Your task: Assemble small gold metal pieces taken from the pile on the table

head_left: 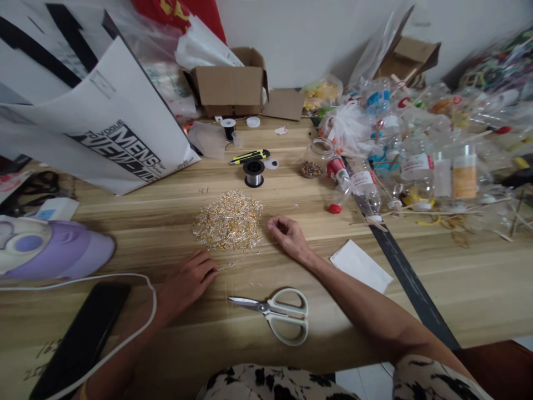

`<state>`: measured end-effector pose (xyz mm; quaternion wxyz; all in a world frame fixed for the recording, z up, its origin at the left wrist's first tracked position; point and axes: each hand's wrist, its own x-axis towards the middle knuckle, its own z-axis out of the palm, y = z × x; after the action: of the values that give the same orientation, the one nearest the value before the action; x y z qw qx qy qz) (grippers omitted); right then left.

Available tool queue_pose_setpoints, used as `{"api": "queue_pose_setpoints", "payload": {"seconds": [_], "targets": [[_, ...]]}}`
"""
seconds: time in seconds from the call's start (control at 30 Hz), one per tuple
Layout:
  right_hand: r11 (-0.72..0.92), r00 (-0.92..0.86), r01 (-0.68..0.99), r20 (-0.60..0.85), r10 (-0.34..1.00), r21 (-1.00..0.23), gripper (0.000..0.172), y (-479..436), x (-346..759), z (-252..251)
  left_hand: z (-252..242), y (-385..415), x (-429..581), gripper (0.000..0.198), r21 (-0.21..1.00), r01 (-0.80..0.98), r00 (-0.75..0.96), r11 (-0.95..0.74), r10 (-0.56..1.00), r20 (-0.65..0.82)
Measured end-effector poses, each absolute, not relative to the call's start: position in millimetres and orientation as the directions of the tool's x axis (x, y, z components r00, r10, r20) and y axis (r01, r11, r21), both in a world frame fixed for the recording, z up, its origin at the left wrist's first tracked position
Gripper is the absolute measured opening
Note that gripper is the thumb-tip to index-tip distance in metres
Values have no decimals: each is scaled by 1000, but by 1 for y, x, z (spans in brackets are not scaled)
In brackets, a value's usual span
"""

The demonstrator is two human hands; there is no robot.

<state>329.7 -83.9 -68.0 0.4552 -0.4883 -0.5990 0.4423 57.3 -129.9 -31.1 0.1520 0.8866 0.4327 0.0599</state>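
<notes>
A heap of thin gold and silver chains [228, 221] lies on the wooden table. One single chain [232, 263] with a small ring stretches out below the heap, and its left end reaches the fingertips of my left hand [189, 280]. The fingers of that hand are pressed together, low over the table. Just right of the heap rests my right hand [290, 237], its fingers curled in; whatever they hold, if anything, is hidden. Nearer to me lie scissors [287, 315] with pale handles, blades pointing left. A short bit of chain [255, 284] sits above them.
Behind the heap are a wire spool [254, 173], a yellow-black utility knife [250, 157] and a jar of beads [314, 161]. Plastic bottles [366, 186] crowd the right. A phone [83, 339], a white cable [152, 311] and a large paper bag [120, 133] stand left.
</notes>
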Motion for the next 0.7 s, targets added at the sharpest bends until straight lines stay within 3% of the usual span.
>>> {"api": "queue_pose_setpoints", "payload": {"seconds": [0.2, 0.43, 0.7], "targets": [[139, -116, 182, 119, 986, -973, 16, -84, 329, -67, -24, -128, 69, 21, 271, 776, 601, -569, 798, -46], [123, -108, 180, 104, 989, -976, 19, -84, 329, -67, -19, -116, 117, 17, 320, 708, 664, -630, 747, 2], [149, -115, 158, 132, 985, -976, 18, -84, 330, -66, -29, -101, 140, 15, 234, 686, 705, -689, 709, 20]]}}
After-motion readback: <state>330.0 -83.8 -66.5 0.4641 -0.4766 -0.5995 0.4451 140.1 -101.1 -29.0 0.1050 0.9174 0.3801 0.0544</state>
